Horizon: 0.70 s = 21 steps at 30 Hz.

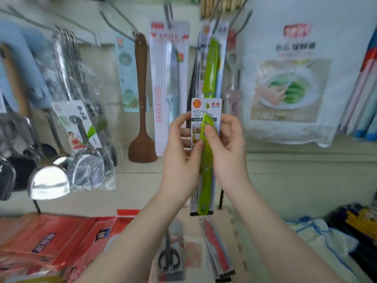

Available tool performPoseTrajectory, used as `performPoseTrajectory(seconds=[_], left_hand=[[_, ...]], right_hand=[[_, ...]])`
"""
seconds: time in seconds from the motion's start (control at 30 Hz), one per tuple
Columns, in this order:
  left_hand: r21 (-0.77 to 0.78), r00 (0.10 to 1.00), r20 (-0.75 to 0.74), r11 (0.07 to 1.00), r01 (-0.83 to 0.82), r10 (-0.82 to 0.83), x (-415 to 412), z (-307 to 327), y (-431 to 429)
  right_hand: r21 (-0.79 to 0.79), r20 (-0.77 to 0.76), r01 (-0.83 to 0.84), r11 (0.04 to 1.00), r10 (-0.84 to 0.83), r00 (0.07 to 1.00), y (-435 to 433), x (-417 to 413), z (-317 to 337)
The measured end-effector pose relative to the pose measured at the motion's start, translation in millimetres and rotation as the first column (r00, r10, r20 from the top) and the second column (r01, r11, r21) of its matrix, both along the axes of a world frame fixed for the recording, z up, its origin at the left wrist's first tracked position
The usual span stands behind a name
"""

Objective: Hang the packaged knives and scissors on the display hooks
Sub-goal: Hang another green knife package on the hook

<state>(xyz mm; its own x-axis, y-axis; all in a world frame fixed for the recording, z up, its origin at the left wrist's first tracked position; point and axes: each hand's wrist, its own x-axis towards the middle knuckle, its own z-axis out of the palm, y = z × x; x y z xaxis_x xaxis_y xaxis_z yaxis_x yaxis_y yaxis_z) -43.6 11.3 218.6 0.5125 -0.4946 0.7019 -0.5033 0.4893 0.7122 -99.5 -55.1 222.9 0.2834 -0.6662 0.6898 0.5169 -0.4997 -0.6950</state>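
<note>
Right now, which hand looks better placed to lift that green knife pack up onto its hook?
Probably the right hand: it grips the knife pack nearer the top, below the hanging green knives. The left hand steadies the side.

The green fruit knife (206, 160) looks like glossy plastic on a printed paper card. Left of it, the spatula (140, 99) is matt brown wood, and the ladles (51, 180) are shiny metal.

We see green fruit knife pack (205, 160) upright, gripped at both card edges, white card reading "KITCHEN", numeral 3 on orange dot. Behind it, 2 packs hang on hooks: silver knife pack (170, 82), second green knife pack (212, 66). Below, scissors pack (170, 256) and red knife pack (217, 248) lie flat.
</note>
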Motion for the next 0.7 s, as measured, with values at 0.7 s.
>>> performPoseTrajectory(seconds=[0.7], left_hand=[[0.077,0.966,0.229,0.987,-0.142,0.121,11.5,143.6,-25.9]], right_hand=[[-0.073,-0.040,0.204,0.976,-0.208,0.977,-22.2,4.0,136.5]])
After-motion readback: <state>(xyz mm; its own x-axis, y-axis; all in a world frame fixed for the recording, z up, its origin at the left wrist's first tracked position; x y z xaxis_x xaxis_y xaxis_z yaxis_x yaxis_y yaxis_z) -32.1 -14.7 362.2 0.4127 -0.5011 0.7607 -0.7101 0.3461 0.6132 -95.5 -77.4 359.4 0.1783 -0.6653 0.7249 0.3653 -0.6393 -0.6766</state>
